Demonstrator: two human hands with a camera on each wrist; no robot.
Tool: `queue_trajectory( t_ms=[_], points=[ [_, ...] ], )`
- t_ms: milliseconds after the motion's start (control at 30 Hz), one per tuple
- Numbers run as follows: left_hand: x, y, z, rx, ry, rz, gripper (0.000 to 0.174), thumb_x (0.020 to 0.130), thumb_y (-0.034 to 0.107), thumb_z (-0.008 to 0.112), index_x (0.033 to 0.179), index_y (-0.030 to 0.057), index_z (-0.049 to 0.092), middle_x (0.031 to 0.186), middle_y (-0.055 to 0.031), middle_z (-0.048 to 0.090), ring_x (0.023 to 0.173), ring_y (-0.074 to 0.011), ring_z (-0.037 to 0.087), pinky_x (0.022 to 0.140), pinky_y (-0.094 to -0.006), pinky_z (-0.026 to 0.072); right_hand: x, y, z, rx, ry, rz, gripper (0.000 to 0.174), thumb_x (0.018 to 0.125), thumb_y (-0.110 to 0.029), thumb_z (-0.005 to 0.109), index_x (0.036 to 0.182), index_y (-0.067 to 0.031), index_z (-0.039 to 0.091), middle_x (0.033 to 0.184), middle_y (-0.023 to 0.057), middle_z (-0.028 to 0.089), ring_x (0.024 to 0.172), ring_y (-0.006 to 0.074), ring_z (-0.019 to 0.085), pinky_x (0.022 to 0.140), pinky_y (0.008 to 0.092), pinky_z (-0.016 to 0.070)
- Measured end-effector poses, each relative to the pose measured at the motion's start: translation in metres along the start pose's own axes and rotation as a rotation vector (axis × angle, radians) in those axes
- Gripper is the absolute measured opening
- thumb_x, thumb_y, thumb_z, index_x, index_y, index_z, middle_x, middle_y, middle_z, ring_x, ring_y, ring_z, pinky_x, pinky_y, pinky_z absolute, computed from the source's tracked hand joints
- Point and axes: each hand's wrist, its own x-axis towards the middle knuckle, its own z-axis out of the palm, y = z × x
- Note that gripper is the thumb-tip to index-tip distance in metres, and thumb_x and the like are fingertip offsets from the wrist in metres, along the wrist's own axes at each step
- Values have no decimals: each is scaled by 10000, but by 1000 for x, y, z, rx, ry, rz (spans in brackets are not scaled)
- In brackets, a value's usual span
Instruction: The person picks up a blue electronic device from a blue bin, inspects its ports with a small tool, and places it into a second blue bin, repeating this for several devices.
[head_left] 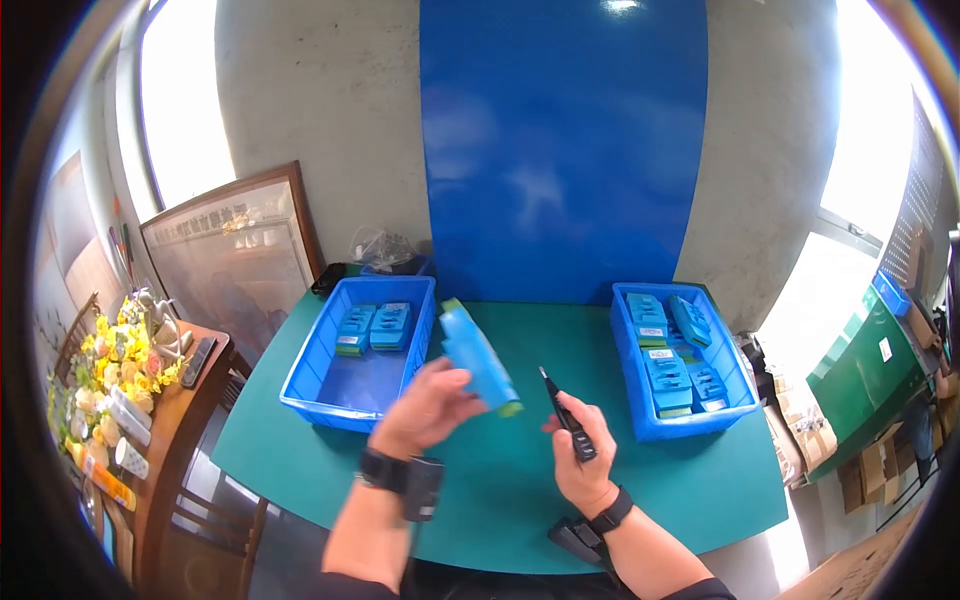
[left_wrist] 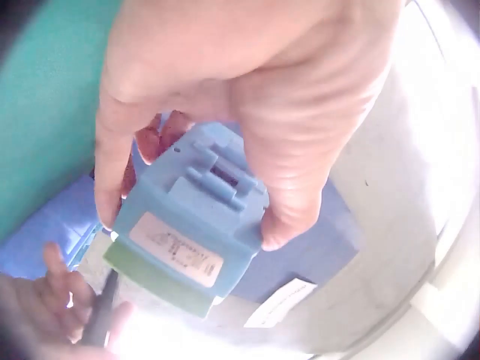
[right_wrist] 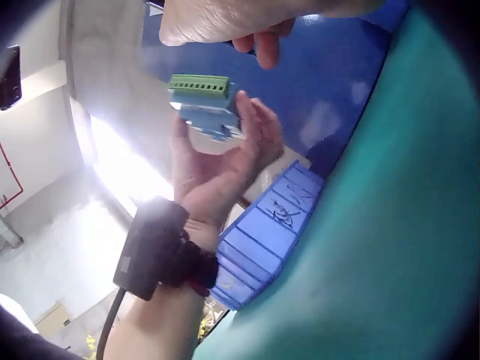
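Note:
My left hand (head_left: 425, 410) grips a light blue terminal-block module (head_left: 478, 358), lifted over the table and tilted in the head view. In the left wrist view the module (left_wrist: 196, 217) shows a white printed label and a green edge, with thumb and fingers on opposite sides. The right wrist view shows a row of dark openings along the green terminal strip (right_wrist: 199, 85). Held in my right hand (head_left: 588, 450) is a black pen-shaped screwdriver (head_left: 570, 420), its thin metal tip pointing up and left, apart from the module.
On the green table (head_left: 480, 500), a blue bin (head_left: 300, 390) at left holds a few similar modules. Another blue bin (head_left: 690, 428) at right contains several. A dark device (head_left: 578, 540) appears beside the right wrist. Flowers (head_left: 125, 360) stand on a wooden side table at far left.

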Motion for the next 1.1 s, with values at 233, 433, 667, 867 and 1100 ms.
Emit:
queue_trajectory(
  t_ms=[233, 433, 667, 867, 1100],
  points=[
    [26, -58, 4, -691, 165, -280, 567, 809, 413, 717, 1094, -38, 524, 1078, -208, 592, 1064, -369, 574, 833, -421, 577, 1, 1, -7, -91, 30, -154, 232, 719, 22, 706, 934, -20, 630, 826, 101, 646, 725, 248, 635, 653, 326, 520],
    [22, -60, -8, -633, 138, -278, 563, 830, 457, 672, 1055, -47, 561, 1072, -208, 600, 1040, -371, 587, 830, -412, 574, 7, -14, -2, -99, -149, -274, 244, 746, 14, 680, 982, 7, 618, 778, 110, 665, 737, 264, 643, 721, 344, 527],
    [22, -61, -9, -557, 176, -263, 614, 841, 500, 628, 1078, -63, 562, 1080, -213, 597, 999, -369, 609, 801, -396, 582, 10, -8, 1, -114, -202, -240, 344, 659, 15, 732, 990, -36, 656, 850, 89, 660, 755, 247, 638, 803, 389, 516],
    [19, -55, -11, -694, 163, -211, 664, 837, 503, 631, 1101, -98, 524, 1077, -224, 583, 986, -365, 616, 722, -358, 617, 11, -11, -1, -83, -216, -239, 288, 645, 19, 725, 922, -30, 660, 792, 80, 662, 708, 245, 641, 789, 384, 526],
    [19, -59, -11, -718, 100, -210, 567, 837, 485, 634, 1022, -47, 575, 1071, -214, 591, 1016, -360, 603, 877, -412, 562, 6, -14, -1, -105, -137, -218, 161, 716, -33, 695, 866, 1, 646, 689, 72, 672, 687, 240, 652, 711, 325, 533]
  ],
)
